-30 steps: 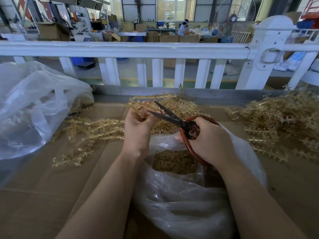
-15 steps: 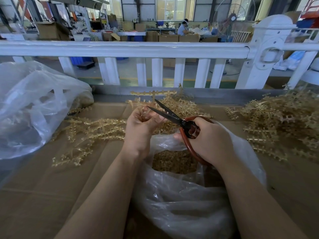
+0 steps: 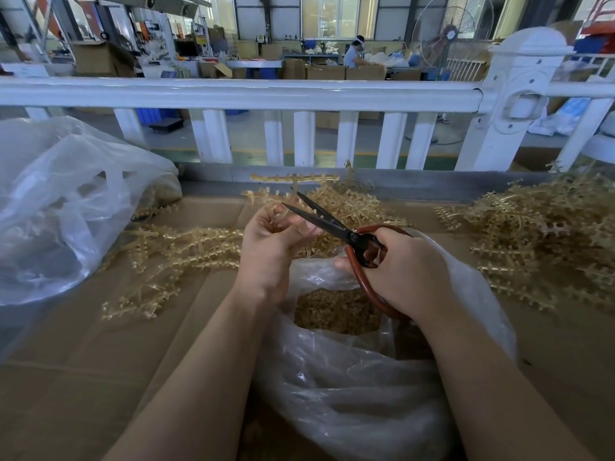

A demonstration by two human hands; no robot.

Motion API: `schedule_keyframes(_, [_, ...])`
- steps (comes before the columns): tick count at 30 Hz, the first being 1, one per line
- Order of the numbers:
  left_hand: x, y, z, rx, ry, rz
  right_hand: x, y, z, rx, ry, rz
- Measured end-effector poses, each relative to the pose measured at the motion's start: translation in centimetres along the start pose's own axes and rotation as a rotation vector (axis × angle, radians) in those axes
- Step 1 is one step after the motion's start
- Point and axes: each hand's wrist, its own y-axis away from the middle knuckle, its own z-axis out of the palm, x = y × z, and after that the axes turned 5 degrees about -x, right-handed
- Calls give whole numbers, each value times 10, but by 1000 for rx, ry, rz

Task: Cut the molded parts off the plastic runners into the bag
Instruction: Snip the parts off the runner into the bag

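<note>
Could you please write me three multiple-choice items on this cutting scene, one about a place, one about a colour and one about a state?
1. Where is the open clear bag with the cut parts?
A. Below the hands, nearest the person
B. On the white railing
C. Behind the right-hand pile

2. What colour are the handles of the scissors?
A. Blue
B. Reddish-brown
C. White

3. How do the scissor blades stand?
A. Shut tight
B. Parted
C. Hidden in the bag

Answers: 1 A, the bag sits under both forearms. 2 B, the loops in the right hand are reddish-brown. 3 B, the blades are spread at the runner that the left hand holds.
</note>
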Motion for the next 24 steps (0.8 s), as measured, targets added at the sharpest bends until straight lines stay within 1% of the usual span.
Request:
schedule_keyframes(6, [2,-1,2,5,84,-14,0,0,-1,15,13,9])
schedule_keyframes(11, [0,0,4,-48,7,-24,-3,0,-2,39,36,-4])
schedule_keyframes(16, [1,0,4,-51,-13,-39,-2,0,-2,36,21,-14])
schedule_keyframes(22, [4,2,7,-69,18,-60,0,0,1,39,-30,-29])
schedule_keyframes(24, [4,3,6,-52,43,-84,1,1,1,45,-36,-14])
